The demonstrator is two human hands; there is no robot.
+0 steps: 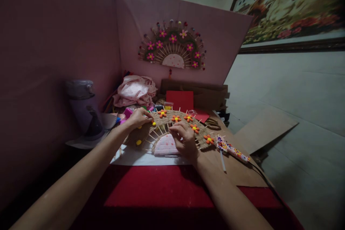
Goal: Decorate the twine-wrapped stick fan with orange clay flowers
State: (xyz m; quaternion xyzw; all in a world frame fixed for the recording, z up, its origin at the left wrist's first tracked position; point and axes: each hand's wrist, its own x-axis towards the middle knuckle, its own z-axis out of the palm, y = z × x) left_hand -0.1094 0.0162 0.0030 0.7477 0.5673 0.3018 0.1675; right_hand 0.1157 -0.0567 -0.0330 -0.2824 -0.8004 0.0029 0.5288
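Observation:
A half-round woven fan piece (169, 118) with wooden sticks, a pink centre (165, 146) and orange flowers (176, 118) lies on white paper on the red table (161, 190). My left hand (138, 117) rests on its left side with fingertips pinched near a small yellow piece (153, 123). My right hand (184, 138) lies curled on the middle of the fan, fingers pressing on the sticks. Another yellow dot (138, 142) sits on the fan's left part.
A finished fan with pink flowers (172, 45) hangs on the pink board behind. A glue gun with dotted pattern (233, 150) lies at the right on brown cardboard. Pink cloth (134, 90), a red card (179, 100) and a grey bottle (81, 106) stand behind and left.

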